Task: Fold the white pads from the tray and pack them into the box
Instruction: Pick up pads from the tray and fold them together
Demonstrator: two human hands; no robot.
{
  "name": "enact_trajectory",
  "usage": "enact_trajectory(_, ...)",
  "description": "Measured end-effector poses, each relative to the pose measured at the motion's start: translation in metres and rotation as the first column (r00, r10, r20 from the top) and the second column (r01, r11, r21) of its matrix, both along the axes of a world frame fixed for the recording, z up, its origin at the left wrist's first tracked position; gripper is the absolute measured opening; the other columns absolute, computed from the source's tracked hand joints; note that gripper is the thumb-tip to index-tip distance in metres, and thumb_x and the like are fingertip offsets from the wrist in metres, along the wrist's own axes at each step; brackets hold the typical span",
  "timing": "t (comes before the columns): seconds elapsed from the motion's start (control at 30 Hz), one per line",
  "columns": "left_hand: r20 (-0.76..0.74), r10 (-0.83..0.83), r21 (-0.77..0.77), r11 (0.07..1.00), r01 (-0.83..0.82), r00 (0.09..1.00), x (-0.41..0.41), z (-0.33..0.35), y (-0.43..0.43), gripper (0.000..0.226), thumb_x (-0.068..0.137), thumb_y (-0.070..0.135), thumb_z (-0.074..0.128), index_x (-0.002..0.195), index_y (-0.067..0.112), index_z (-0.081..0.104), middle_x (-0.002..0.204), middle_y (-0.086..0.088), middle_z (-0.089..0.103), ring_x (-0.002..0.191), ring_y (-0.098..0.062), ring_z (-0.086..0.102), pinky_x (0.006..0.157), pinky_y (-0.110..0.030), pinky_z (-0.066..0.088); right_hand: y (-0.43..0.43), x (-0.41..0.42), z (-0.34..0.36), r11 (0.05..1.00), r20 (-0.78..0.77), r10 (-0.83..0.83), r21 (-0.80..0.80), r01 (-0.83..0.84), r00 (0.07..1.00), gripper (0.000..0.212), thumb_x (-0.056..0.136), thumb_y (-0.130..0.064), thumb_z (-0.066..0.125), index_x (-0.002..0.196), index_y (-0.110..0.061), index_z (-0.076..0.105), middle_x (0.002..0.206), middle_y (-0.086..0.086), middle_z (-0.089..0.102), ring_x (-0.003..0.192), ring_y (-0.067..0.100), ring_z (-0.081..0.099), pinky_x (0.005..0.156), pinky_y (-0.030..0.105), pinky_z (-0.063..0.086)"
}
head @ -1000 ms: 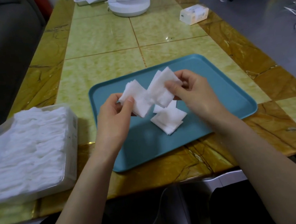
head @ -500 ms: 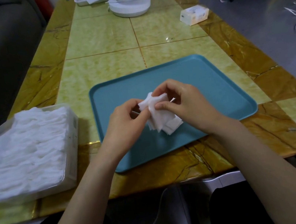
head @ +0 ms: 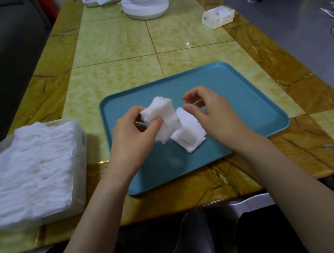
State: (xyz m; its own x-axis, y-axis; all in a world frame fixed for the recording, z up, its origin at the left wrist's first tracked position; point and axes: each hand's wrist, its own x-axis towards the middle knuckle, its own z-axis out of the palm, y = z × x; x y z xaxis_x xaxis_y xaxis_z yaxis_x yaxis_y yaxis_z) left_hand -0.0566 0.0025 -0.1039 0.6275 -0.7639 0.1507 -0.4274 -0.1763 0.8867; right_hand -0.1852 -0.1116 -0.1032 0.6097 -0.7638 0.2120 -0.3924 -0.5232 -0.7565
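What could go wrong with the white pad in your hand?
Only the left hand pinches the folded pad, so it might spring open or drop. The box looks nearly full, so squeezing another in could rumple the rows.

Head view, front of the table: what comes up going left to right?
box → left hand → held pad → right hand
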Motion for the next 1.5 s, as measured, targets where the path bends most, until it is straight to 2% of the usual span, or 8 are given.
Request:
enact_trajectory(0.17, 0.04, 0.09, 0.021, 0.996, -0.091, 0.995, 0.004, 0.001, 0.001, 0.016, 0.085, 0.014, 0.062, 0.077, 0.023, 0.052, 0.068, 0.012, 0.054, 0.055, 0.005, 0.05, 0.053, -0.01, 0.035, -0.003, -0.01, -0.016, 0.999, -0.559, 0.043, 0.003, -0.049, 0.828, 0.064, 0.08, -0.039, 0.069, 0.13, -0.01, 0.042, 0.124, 0.009, 0.044, 0.119, 0.028, 0.04, 0.095, 0.036, 0.036)
enact_trajectory(0.33, 0.038, 0.108, 0.058, 0.992, -0.11, 0.993, 0.003, -0.001, 0.002, 0.006, 0.086, 0.016, 0.06, 0.087, 0.017, 0.054, 0.071, 0.008, 0.055, 0.061, -0.004, 0.049, 0.053, -0.013, 0.035, -0.004, -0.009, -0.012, 0.991, -0.468, 0.057, 0.133, 0.006, 0.882, 0.059, 0.074, -0.031, 0.077, 0.123, -0.012, 0.051, 0.094, -0.005, 0.049, 0.091, 0.016, 0.049, 0.075, 0.028, 0.037)
enact_trajectory(0.47, 0.04, 0.115, 0.071, 0.991, -0.117, 0.993, 0.004, 0.0, 0.001, 0.01, 0.087, 0.017, 0.059, 0.083, 0.021, 0.051, 0.07, 0.008, 0.054, 0.06, -0.006, 0.048, 0.051, -0.013, 0.035, -0.005, -0.009, -0.011, 0.998, -0.47, 0.007, 0.063, 0.025, 0.883, 0.04, 0.072, -0.026, 0.077, 0.102, -0.008, 0.057, 0.098, 0.004, 0.055, 0.096, 0.024, 0.053, 0.071, 0.031, 0.039)
enact_trajectory(0.57, 0.042, 0.122, 0.079, 0.989, -0.125, 0.992, 0.003, 0.0, 0.001, 0.013, 0.087, 0.017, 0.059, 0.08, 0.022, 0.049, 0.068, 0.007, 0.052, 0.058, -0.006, 0.046, 0.05, -0.012, 0.035, -0.008, -0.008, -0.009, 0.998, -0.373, -0.055, 0.011, 0.064, 0.926, 0.025, 0.075, -0.025, 0.074, 0.085, -0.017, 0.052, 0.084, 0.0, 0.052, 0.081, 0.018, 0.047, 0.056, 0.028, 0.023)
enact_trajectory(0.97, 0.047, 0.135, 0.085, 0.987, -0.139, 0.99, 0.003, 0.0, 0.001, 0.009, 0.087, 0.017, 0.059, 0.083, 0.02, 0.051, 0.069, 0.009, 0.053, 0.061, -0.005, 0.048, 0.051, -0.012, 0.035, -0.011, -0.006, 0.003, 0.995, -0.028, -0.099, 0.031, 0.1, 0.995, 0.015, 0.091, -0.021, 0.057, 0.093, -0.01, 0.067, 0.091, 0.0, 0.06, 0.088, 0.012, 0.053, 0.075, 0.023, 0.039)
enact_trajectory(1.1, 0.035, 0.118, 0.108, 0.987, -0.121, 0.992, 0.002, -0.001, 0.002, 0.007, 0.088, 0.019, 0.058, 0.087, 0.019, 0.051, 0.071, 0.008, 0.052, 0.06, -0.006, 0.047, 0.048, -0.012, 0.034, -0.009, -0.005, 0.004, 0.986, 0.081, -0.167, 0.039, 0.165, 0.983, 0.009, 0.092, -0.022, 0.056, 0.088, -0.015, 0.06, 0.077, -0.007, 0.056, 0.069, 0.005, 0.05, 0.061, 0.012, 0.035)
enact_trajectory(1.3, 0.016, 0.12, 0.106, 0.987, -0.121, 0.993, 0.002, -0.001, 0.0, 0.012, 0.088, 0.018, 0.057, 0.081, 0.021, 0.049, 0.071, 0.007, 0.052, 0.06, -0.006, 0.045, 0.047, -0.011, 0.034, -0.008, -0.003, 0.0, 0.99, -0.019, -0.11, 0.088, 0.111, 0.994, 0.008, 0.097, -0.022, 0.046, 0.091, -0.018, 0.051, 0.085, -0.003, 0.055, 0.084, 0.016, 0.052, 0.066, 0.023, 0.032)
enact_trajectory(1.5, 0.015, 0.108, 0.126, 0.986, -0.109, 0.994, 0.002, -0.003, 0.0, 0.006, 0.089, 0.019, 0.058, 0.091, 0.015, 0.053, 0.074, 0.008, 0.054, 0.062, -0.005, 0.047, 0.048, -0.009, 0.035, -0.005, -0.003, 0.007, 0.991, 0.113, 0.066, 0.109, -0.078, 0.991, 0.008, 0.091, -0.016, 0.058, 0.083, -0.018, 0.058, 0.066, -0.012, 0.051, 0.061, 0.004, 0.045, 0.06, 0.019, 0.036)
